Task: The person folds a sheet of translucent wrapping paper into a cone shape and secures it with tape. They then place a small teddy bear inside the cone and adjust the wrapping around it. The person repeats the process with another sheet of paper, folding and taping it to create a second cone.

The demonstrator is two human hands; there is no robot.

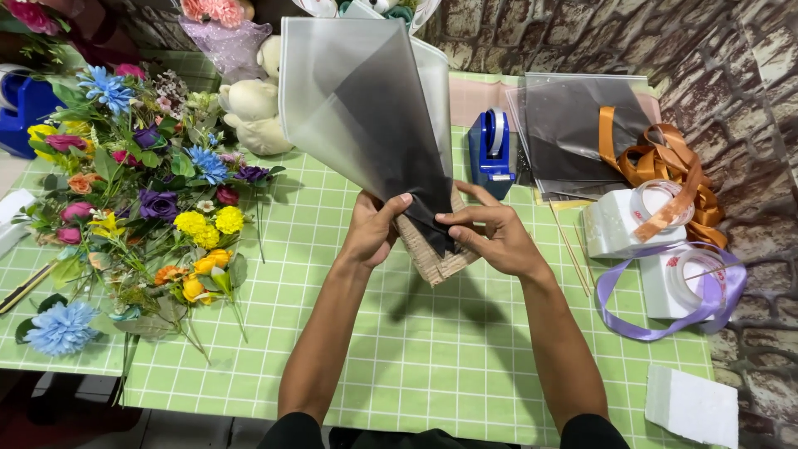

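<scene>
Green checked cloth covers the desk, backed by a stone-pattern wall along the top and right of the frame.

Left of frame: loose pile of artificial flowers — blue, purple, yellow, orange, pink heads with green stems, lying flat. Upper left, a blue tape dispenser at the edge. Upper centre-left, a cream plush toy just beyond the flowers.

Centre: left hand, fingers closed, pinching the lower left edge of the translucent grey wrapping sheets. The sheets are folded into a cone that fans upward and narrows to a point between the hands. Right hand, fingers closed on the dark lower tip of the cone, pressing it against a woven burlap piece held behind it, lifted off the desk.

Judgement on technique: keep both thumbs close to the tip so the layers do not slide; hold the burlap square behind the point; keep the fold tension even, or the thin film will likely crease or spring open.

Right of centre: second blue tape dispenser, upright. Further right, spare dark film sheets, orange satin ribbon, two white ribbon spools, lilac ribbon. Lower right: white foam block.
</scene>
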